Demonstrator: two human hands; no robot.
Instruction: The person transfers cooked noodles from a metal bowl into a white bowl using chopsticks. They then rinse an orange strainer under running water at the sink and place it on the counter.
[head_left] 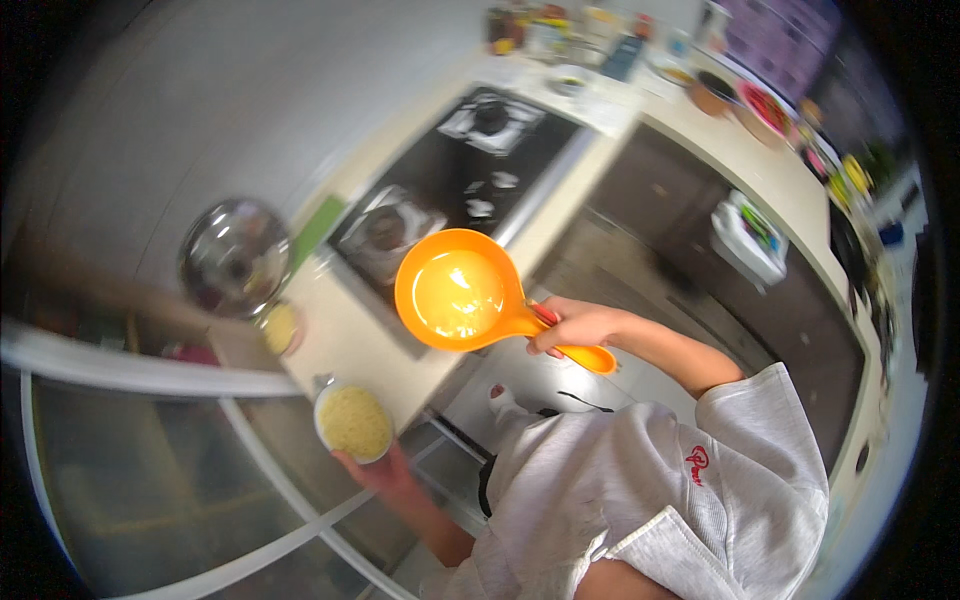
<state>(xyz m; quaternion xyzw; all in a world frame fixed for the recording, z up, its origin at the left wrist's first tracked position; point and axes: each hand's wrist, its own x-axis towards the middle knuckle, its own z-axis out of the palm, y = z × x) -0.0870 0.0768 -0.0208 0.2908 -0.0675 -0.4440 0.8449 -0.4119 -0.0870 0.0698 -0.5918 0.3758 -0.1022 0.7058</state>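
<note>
My right hand (pixel 580 327) is closed round the handle of an orange water dipper (pixel 411 300), held level in front of me over the counter's near edge by the stove. Shiny clear liquid (pixel 458 292) covers its bottom. A small red patch shows at my thumb; I cannot make out what it is. At the lower left, my left hand (pixel 385 478) grips the near side of a white bowl (pixel 375 459) at the counter's end. The bowl is full of pale yellow food (pixel 352 420), its grains or strands too blurred to tell.
A black gas stove (pixel 455 180) is set in the pale counter (pixel 370 335). Left of it stand a shiny metal lid or pan (pixel 235 255) and a small container (pixel 281 328). Jars, bowls and a red-filled basin (pixel 765 108) line the far counter. A white bin (pixel 748 245) hangs on the cabinet.
</note>
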